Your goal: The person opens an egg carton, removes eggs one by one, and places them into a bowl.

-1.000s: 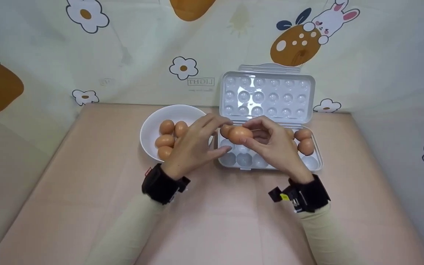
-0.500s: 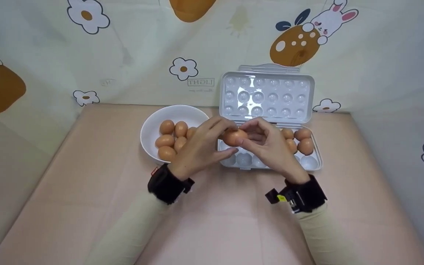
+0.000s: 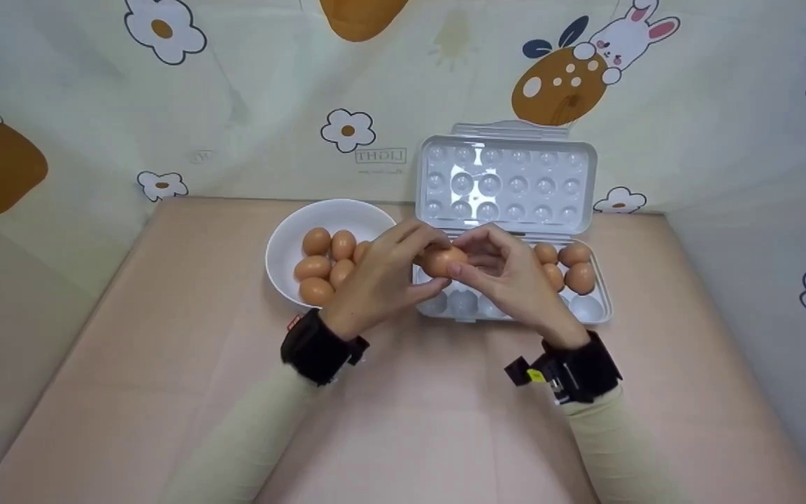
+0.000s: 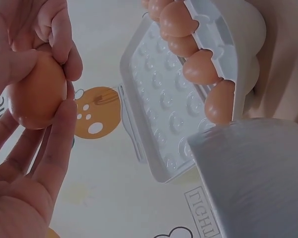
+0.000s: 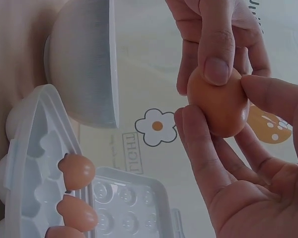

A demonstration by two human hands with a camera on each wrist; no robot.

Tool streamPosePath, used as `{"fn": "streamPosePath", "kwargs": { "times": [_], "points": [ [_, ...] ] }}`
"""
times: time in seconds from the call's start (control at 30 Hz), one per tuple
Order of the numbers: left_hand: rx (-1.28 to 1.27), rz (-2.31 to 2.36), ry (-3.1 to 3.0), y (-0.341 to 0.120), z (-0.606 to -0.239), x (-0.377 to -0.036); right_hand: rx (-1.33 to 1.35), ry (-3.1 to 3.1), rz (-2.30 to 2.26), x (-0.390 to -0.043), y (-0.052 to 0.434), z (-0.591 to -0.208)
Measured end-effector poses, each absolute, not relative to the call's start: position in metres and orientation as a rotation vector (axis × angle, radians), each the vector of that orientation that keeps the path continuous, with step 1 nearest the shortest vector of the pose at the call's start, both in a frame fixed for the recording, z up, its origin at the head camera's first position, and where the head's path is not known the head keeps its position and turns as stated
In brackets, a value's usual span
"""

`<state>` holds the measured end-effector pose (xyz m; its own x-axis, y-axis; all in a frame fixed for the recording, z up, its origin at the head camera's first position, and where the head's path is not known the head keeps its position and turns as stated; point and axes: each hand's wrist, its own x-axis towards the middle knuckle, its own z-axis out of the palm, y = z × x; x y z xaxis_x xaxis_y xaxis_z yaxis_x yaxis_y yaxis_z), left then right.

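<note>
A brown egg is held between both hands, above the left part of a translucent egg carton. My right hand pinches it, the thumb pressed on its side. From the other side my left hand holds it too; in the right wrist view the left thumb lies on the shell. Several brown eggs sit in the carton's cups on the right, while the hands hide some cups. Left of the carton, a white bowl contains several more eggs, partly behind my left hand.
The carton's dimpled lid stands raised at the back, against a patterned cloth backdrop. A pinkish cloth covers the table. The bowl's outer wall looms close in the left wrist view.
My left hand has moved right and its fingers have come onto the egg. The right hand has brought the egg slightly left. Over the last half second both hands barely shift.
</note>
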<state>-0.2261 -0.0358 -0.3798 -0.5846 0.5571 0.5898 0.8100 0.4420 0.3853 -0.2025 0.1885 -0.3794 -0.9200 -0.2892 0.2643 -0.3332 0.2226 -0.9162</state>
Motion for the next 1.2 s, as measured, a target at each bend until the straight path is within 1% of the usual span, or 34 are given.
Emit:
{"fn": "streamPosePath", "kwargs": {
  "times": [0.2, 0.47, 0.83, 1.2],
  "points": [
    [-1.155, -0.917, -2.352, -0.046, -0.375, -0.230, 0.627, -2.451, 1.776, -0.203, 0.197, -0.376],
    [-1.074, -0.898, -2.477, -0.073, -0.363, -0.241, 0.590, -2.477, 1.710, -0.206, 0.205, -0.373],
    [-1.008, -0.841, -2.698, -0.106, -0.352, -0.273, 0.538, -2.570, 1.488, -0.211, 0.216, -0.377],
    [-0.896, -0.640, -2.991, -0.131, -0.355, -0.297, 0.577, -2.620, 1.340, -0.213, 0.213, -0.378]
  ]
}}
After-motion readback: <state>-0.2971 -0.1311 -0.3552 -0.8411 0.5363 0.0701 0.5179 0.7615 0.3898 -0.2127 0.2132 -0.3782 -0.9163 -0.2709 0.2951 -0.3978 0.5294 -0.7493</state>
